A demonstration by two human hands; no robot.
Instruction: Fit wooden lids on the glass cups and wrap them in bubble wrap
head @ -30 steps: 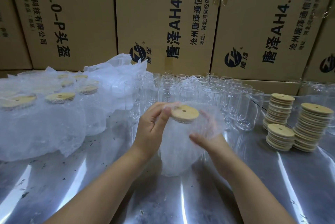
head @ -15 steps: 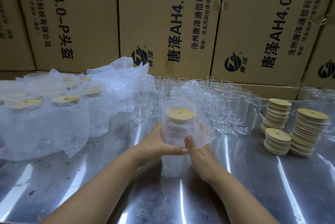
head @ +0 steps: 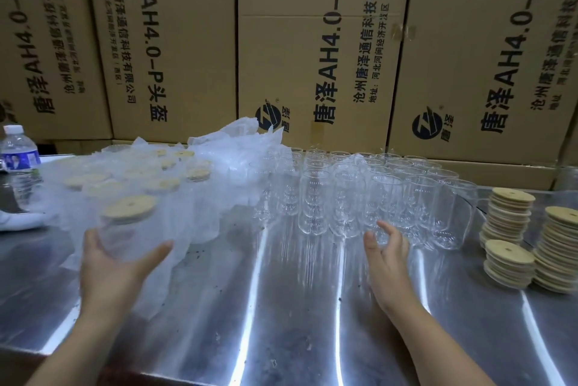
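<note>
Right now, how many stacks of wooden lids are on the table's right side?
3: a tall stack beside the bare cups, a short stack in front of it, and a tall stack at the right edge, partly cut off. More may lie out of view.

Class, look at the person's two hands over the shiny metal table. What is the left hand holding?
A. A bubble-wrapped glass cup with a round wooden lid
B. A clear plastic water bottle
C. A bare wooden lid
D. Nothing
A: the left hand grips a bubble-wrapped glass cup with a round wooden lid, while the right hand is open and empty near the bare glass cups.
</note>
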